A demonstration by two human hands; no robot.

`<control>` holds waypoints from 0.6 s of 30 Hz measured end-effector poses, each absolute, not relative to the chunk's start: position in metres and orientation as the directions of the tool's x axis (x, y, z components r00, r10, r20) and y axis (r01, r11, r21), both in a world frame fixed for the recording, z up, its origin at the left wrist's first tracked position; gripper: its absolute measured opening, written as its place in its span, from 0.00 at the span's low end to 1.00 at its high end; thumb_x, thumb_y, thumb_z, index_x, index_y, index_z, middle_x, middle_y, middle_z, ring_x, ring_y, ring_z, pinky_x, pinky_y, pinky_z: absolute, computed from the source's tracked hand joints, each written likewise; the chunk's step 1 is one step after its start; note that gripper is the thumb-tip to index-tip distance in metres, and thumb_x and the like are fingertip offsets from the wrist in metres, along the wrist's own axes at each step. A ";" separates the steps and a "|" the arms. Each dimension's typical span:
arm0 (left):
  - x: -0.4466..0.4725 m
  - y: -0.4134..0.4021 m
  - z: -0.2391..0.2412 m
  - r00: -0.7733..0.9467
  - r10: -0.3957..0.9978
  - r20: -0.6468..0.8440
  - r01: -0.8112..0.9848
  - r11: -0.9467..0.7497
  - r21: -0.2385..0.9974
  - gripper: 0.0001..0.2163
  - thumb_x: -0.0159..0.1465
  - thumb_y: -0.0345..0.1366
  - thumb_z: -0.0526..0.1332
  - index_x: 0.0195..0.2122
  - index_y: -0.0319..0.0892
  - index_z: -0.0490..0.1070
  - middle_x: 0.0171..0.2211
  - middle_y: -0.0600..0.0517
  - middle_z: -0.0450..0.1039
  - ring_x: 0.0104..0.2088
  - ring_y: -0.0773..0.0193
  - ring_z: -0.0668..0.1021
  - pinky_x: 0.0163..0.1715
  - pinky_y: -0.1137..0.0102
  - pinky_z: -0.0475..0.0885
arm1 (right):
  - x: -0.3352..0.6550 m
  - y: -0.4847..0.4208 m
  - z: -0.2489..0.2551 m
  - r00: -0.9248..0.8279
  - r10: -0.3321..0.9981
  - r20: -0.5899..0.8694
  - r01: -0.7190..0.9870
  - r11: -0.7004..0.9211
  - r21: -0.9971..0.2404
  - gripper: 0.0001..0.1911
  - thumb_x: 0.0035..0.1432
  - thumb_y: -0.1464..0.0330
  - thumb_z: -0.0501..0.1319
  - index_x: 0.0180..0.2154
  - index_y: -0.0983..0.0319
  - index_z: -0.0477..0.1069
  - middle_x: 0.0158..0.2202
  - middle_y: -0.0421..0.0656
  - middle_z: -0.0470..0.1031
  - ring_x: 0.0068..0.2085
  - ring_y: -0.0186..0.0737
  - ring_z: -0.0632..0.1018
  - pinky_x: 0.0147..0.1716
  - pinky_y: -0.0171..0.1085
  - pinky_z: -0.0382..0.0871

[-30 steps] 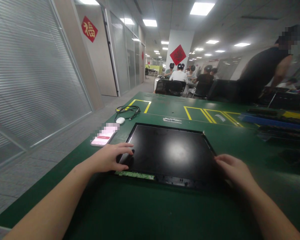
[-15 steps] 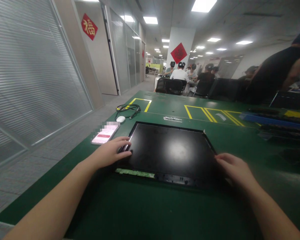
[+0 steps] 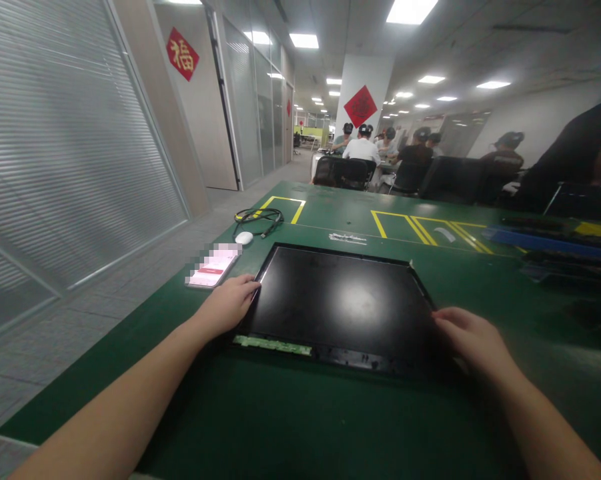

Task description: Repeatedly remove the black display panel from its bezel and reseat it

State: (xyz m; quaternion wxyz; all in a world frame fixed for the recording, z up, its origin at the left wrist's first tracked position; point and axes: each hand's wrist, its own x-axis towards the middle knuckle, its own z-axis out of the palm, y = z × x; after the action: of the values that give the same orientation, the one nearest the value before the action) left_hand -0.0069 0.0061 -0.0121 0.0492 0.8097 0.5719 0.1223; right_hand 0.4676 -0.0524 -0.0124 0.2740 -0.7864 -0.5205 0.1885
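Observation:
A black flat screen panel lies face up on the green table, with a thin green circuit strip along its near edge. My left hand rests at the panel's left edge, fingers curled against the rim. My right hand lies on the panel's near right corner, fingers spread over the edge. Whether either hand grips the panel I cannot tell.
A phone with a lit pink screen lies left of the panel. Behind it sit a white mouse and a coiled black cable. Dark trays and parts crowd the right side. A person in black stands far right; others sit beyond.
My left hand has slid off the panel's surface outward to its left edge. My right hand has stayed put. The person at the right has moved further right.

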 end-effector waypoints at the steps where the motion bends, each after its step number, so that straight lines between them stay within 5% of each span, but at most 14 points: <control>1: -0.007 0.007 -0.013 0.319 0.937 0.145 0.911 -0.345 0.228 0.20 0.65 0.33 0.50 0.52 0.41 0.77 0.57 0.42 0.73 0.56 0.49 0.75 0.58 0.57 0.68 | 0.468 -0.052 -0.013 0.384 0.923 -0.014 0.713 -0.306 -0.631 0.18 0.48 0.56 0.59 0.36 0.58 0.79 0.36 0.46 0.82 0.34 0.48 0.79 0.33 0.42 0.69; 11: -0.012 0.013 -0.015 0.322 0.941 0.103 0.893 -0.338 0.297 0.22 0.62 0.31 0.50 0.54 0.34 0.75 0.58 0.37 0.70 0.59 0.48 0.72 0.60 0.58 0.65 | 0.464 -0.052 -0.012 0.395 0.919 0.001 0.725 -0.311 -0.615 0.19 0.46 0.54 0.58 0.34 0.58 0.79 0.34 0.46 0.81 0.35 0.48 0.79 0.35 0.42 0.68; 18: -0.015 0.012 -0.015 0.345 0.931 0.121 0.882 -0.366 0.297 0.20 0.63 0.34 0.52 0.53 0.38 0.75 0.58 0.39 0.71 0.58 0.48 0.73 0.59 0.56 0.67 | 0.460 -0.053 -0.010 0.383 0.923 0.036 0.741 -0.284 -0.609 0.19 0.46 0.53 0.59 0.34 0.57 0.79 0.35 0.45 0.81 0.36 0.49 0.79 0.35 0.42 0.68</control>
State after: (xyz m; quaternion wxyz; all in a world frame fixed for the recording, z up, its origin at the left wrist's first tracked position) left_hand -0.0153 0.0123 -0.0150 0.0900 0.8153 0.5558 0.1356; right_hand 0.4595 -0.0533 -0.0098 0.2770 -0.7841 -0.5304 0.1646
